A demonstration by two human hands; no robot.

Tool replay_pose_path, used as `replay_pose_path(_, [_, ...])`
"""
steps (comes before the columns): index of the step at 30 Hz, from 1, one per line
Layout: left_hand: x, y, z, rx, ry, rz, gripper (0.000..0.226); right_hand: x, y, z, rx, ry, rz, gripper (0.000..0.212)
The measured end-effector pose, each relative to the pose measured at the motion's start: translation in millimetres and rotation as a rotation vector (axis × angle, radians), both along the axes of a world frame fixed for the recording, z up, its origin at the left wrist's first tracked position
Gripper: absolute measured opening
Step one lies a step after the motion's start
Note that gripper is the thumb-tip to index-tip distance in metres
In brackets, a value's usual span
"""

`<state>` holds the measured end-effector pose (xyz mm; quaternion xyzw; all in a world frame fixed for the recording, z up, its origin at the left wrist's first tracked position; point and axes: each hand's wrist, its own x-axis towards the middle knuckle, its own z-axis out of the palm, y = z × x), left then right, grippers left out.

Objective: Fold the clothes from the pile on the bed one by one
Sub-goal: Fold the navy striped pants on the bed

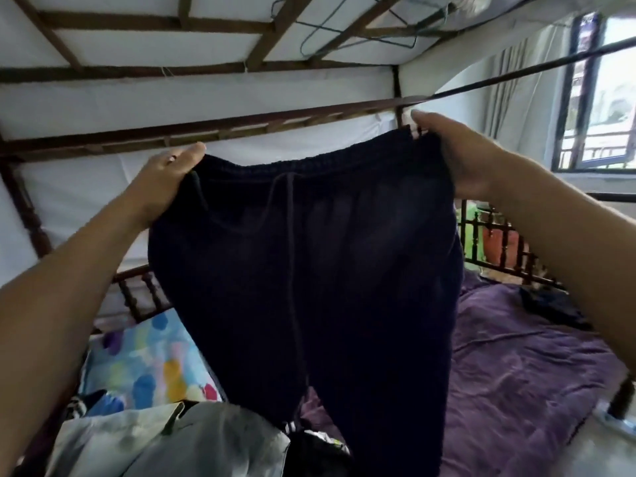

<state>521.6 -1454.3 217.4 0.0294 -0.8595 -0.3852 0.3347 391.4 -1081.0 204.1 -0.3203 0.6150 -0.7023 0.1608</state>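
Note:
A pair of dark navy drawstring trousers hangs in the air in front of me, waistband up and legs dangling toward the bed. My left hand grips the waistband's left corner. My right hand pinches the right corner, slightly higher. The pile of clothes, with a pale grey garment on top and dark pieces beside it, lies at the bottom left on the bed. The trousers hide the middle of the bed.
A purple bedspread covers the bed to the right, with a dark garment near its far edge. A colourful spotted pillow lies at left. A dark wooden bed rail and a slatted upper bunk enclose the space; a window is at right.

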Motion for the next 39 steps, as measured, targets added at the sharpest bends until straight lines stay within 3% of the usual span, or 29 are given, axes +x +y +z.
replay_pose_path(3, [-29.5,-7.8,-15.0,-0.138,-0.123,-0.097,0.073,-27.8,6.7,-26.5,0.152,0.035,-0.032,0.04])
replay_pose_path(7, [-94.6,3.9,-77.5,-0.317,-0.322,-0.149,0.104,-80.9,21.2,-106.5,0.372,0.033,-0.422,0.03])
replay_pose_path(9, [-132.8,29.0,-104.2,-0.546,-0.375,-0.125,0.115,-104.6,38.6,-144.0,0.382,-0.014,-0.582,0.029])
replay_pose_path(12, [-195.7,67.0,-142.0,-0.799,-0.32,-0.097,0.096,-132.5,71.6,-186.7,0.374,-0.064,-0.691,0.019])
replay_pose_path(15, [-269.6,98.2,-169.3,-0.687,-0.202,-0.086,0.046,-166.3,109.0,-223.7,0.363,-0.07,-0.71,0.021])
replay_pose_path(16, [-294.2,110.3,-176.5,-0.601,-0.207,-0.087,0.04,-180.1,122.7,-235.3,0.372,-0.061,-0.71,0.024])
replay_pose_path(21, [-417.1,188.9,-213.7,-0.224,-0.345,-0.039,0.048,-257.7,189.8,-298.1,0.437,-0.133,-0.671,0.04])
replay_pose_path(23, [-460.3,220.5,-229.1,-0.163,-0.374,-0.045,0.05,-288.8,217.2,-323.4,0.441,-0.188,-0.667,0.038])
replay_pose_path(26, [-499.0,263.7,-252.3,-0.25,-0.418,-0.117,0.047,-337.8,260.6,-356.1,0.433,-0.295,-0.7,0.046])
replay_pose_path(31, [-544.4,316.0,-295.6,-0.837,-0.49,-0.352,0.097,-409.2,319.8,-403.0,0.485,-0.427,-0.773,0.038])
replay_pose_path(34, [-593.6,338.4,-337.9,-1.066,-0.477,-0.368,0.087,-453.7,346.4,-424.5,0.548,-0.46,-0.804,0.045])
replay_pose_path(36, [-634.9,351.6,-365.3,-1.015,-0.518,-0.328,0.064,-480.3,361.7,-439.1,0.584,-0.483,-0.804,0.047])
replay_pose_path(39, [-701.8,378.6,-398.1,-0.64,-0.743,-0.284,0.057,-518.6,382.4,-455.8,0.629,-0.513,-0.828,0.041])
